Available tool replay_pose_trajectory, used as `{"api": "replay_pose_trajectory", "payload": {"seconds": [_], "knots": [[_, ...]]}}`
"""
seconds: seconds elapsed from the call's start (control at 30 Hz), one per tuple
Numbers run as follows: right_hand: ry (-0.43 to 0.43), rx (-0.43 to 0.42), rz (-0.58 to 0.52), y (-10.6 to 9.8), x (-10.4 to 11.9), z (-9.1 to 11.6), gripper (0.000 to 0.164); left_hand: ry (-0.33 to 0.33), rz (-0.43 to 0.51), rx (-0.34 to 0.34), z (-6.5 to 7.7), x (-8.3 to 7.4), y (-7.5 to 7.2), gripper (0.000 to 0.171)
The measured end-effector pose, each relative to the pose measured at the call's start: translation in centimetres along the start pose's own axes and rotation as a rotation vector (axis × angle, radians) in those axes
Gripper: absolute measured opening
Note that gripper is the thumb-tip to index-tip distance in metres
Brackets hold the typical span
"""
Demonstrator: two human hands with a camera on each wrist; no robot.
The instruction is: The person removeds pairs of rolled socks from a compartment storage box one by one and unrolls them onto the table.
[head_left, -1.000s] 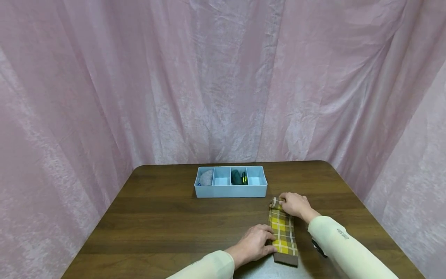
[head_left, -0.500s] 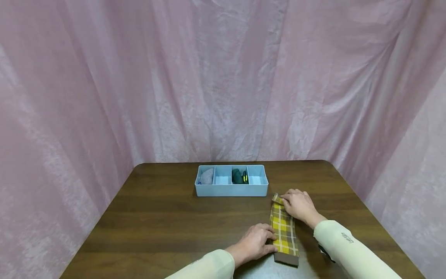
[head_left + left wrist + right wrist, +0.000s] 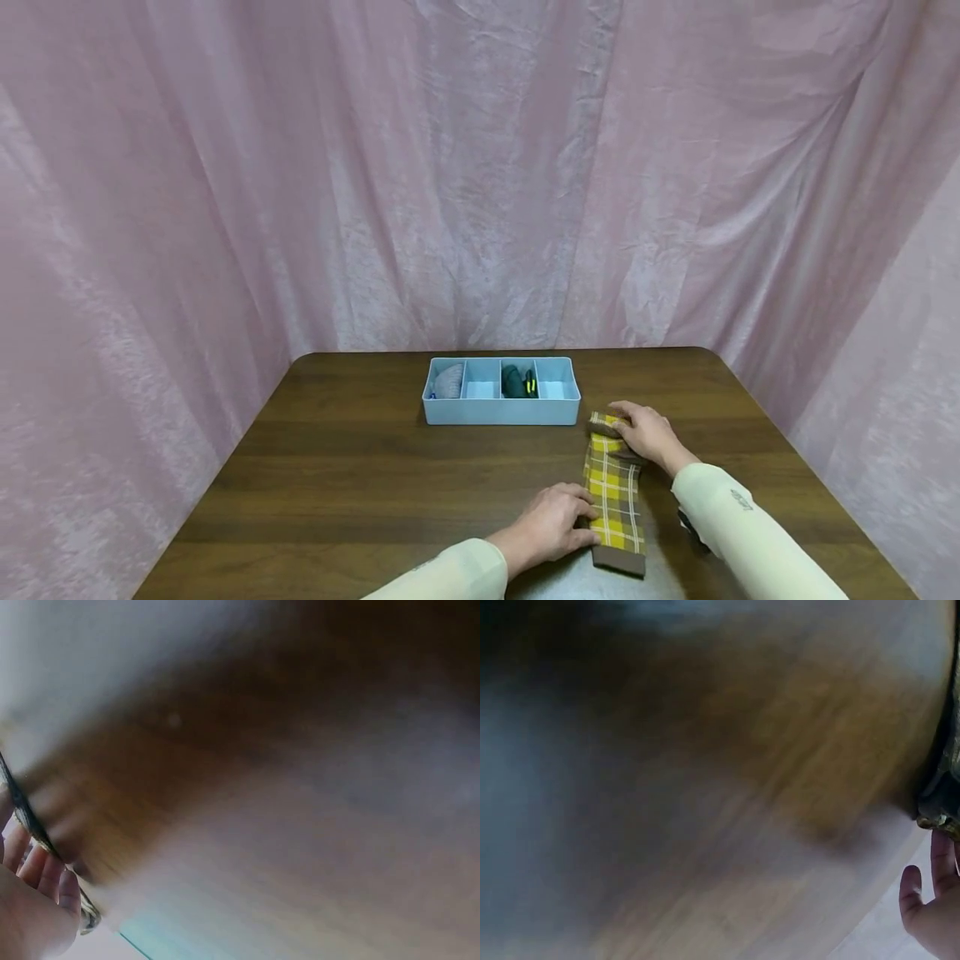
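Observation:
A yellow-and-brown plaid sock (image 3: 613,492) with a plain brown cuff lies lengthwise on the table, its cuff toward the near edge. The far end is folded over on itself. My right hand (image 3: 647,433) holds that folded end; its fingertips are partly hidden by the cloth. Lower down, my left hand (image 3: 551,521) rests its fingers on the sock's left edge near the cuff. In the left wrist view the fingers (image 3: 52,881) lie against the edge of the cloth. The right wrist view catches only part of the hand (image 3: 937,915) below the dark fabric.
A light blue divided box (image 3: 501,412) stands at the back of the wooden table (image 3: 337,483). One compartment holds a grey knitted item (image 3: 448,382), another a dark green item (image 3: 513,383) with yellow marks beside it. Pink curtains (image 3: 480,183) hang behind.
The sock's far end was lifted and straightened, then folded toward me again. My right hand shifted slightly away from me with it. The left hand stayed in place.

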State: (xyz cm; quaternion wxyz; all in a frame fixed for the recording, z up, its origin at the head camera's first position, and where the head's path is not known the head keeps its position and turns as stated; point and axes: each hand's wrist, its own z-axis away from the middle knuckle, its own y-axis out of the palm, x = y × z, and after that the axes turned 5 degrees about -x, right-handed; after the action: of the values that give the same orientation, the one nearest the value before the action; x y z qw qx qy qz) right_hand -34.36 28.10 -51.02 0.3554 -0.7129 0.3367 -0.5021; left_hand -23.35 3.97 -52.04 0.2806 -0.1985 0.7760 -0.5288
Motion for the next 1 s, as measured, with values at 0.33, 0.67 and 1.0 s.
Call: {"api": "replay_pose_trajectory", "payload": {"seconds": [0.33, 0.67, 1.0], "knots": [[0.043, -0.113, -0.014, -0.3, -0.7, -1.0, 0.014, 0.01, 0.009, -0.015, 0.0, -0.1, 0.1, 0.028], [-0.032, 0.014, 0.032, -0.9, -1.4, -1.2, 0.032, -0.007, 0.024, 0.005, -0.2, 0.1, -0.3, 0.029], [0.03, -0.159, 0.192, -0.2, -0.8, -1.5, 0.015, 0.011, 0.013, 0.012, -0.2, 0.1, -0.1, 0.03]]}}
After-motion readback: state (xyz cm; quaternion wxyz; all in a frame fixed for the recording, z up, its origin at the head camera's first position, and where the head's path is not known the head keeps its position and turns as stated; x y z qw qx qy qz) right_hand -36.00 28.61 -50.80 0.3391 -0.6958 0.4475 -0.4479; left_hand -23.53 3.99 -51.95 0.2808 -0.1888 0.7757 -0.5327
